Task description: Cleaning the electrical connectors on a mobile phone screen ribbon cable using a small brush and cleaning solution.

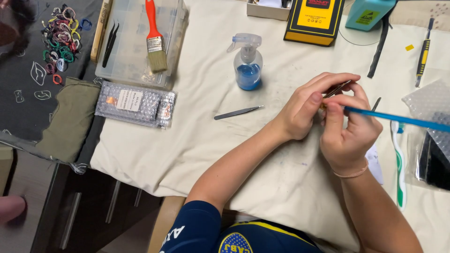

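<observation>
**Two hands meet over a cloth-covered bench**

A cream cloth [197, 140] covers most of the bench [93, 140], creased and lightly marked with faint specks. At its left edge the dark bench top shows, and below it a dark floor with pale strips.

Both hands are drawn together near the middle right of the cloth. The left hand [304, 110] is closed around a thin dark metal tool [338, 88], pinched between thumb and fingers. The right hand [347, 131] is closed on a slim blue-handled brush [398, 119], whose handle runs out to the right; its tip is hidden between the fingers. A small yellowish piece sits where the two hands touch, too hidden to identify.

Just left of the hands lie grey tweezers [238, 112] on the cloth, and beyond them stands a clear spray bottle [247, 63] with blue liquid. Further left, a clear plastic case [136, 42] carries an orange-handled paintbrush [154, 40] and black tweezers [110, 42]. A bubble-wrap packet [136, 104] lies in front of the case, beside a folded olive cloth [70, 119]. A heap of coloured rubber bands [61, 35] rests on a dark mat at the far left. A green-and-white toothbrush [399, 164] lies to the right of the hands.
</observation>
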